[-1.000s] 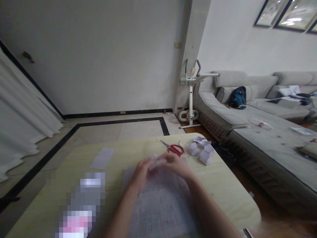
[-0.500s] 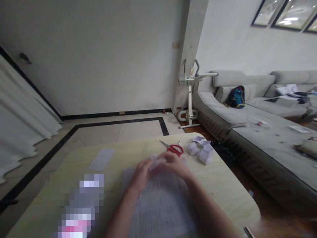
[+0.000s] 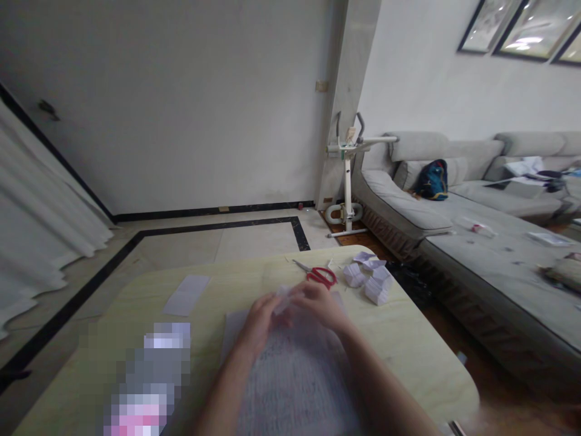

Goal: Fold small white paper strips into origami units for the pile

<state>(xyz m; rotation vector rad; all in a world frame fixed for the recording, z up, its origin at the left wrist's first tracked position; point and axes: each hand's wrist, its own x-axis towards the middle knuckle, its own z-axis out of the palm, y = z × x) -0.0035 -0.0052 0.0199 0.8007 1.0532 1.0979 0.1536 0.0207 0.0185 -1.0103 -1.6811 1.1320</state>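
Between my two hands is a small piece of white paper (image 3: 284,292), partly hidden by the fingers. My left hand (image 3: 262,320) grips its left side, with the fingers closed on it. On the other side my right hand (image 3: 318,304) pinches the paper, its fingers curled. Under both forearms lies a large sheet covered in handwriting (image 3: 295,381). Just beyond my right hand rest scissors with red handles (image 3: 322,277). Several folded paper pieces (image 3: 376,289) sit to their right.
A flat paper strip (image 3: 187,295) lies on the left of the pale wooden table (image 3: 408,351). A blurred-out object (image 3: 149,375) is at the near left. Beyond the table stand a white exercise machine (image 3: 348,181) and a grey sofa (image 3: 490,266).
The fingers of my right hand have shifted slightly on the small paper, and less of the paper shows now. The scissors and folded pieces stay put.
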